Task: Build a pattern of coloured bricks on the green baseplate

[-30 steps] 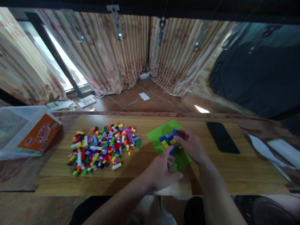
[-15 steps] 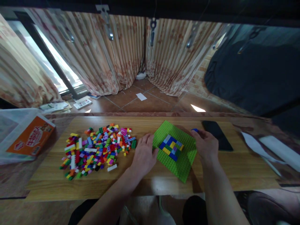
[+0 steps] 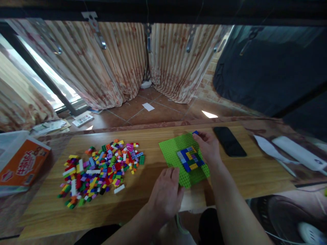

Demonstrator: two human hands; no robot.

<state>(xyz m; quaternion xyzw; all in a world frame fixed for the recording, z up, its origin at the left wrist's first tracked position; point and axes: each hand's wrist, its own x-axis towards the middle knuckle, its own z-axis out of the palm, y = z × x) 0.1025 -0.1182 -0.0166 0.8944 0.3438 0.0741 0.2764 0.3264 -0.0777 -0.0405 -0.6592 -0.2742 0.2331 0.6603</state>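
Remotely, I see the green baseplate [image 3: 167, 148] on the desk [image 3: 150, 200], a patch of mixed bricks [image 3: 190, 159] near its middle. Right hand [image 3: 211, 148]: grip pinching a blue brick [image 3: 195, 132] by the plate's far edge. Left hand [image 3: 166, 190] at the near-left edge; fingertips hidden, so I cannot tell whether its grip grasps anything. Loose brick pile [image 3: 99, 173] left, black phone [image 3: 230, 141] right.
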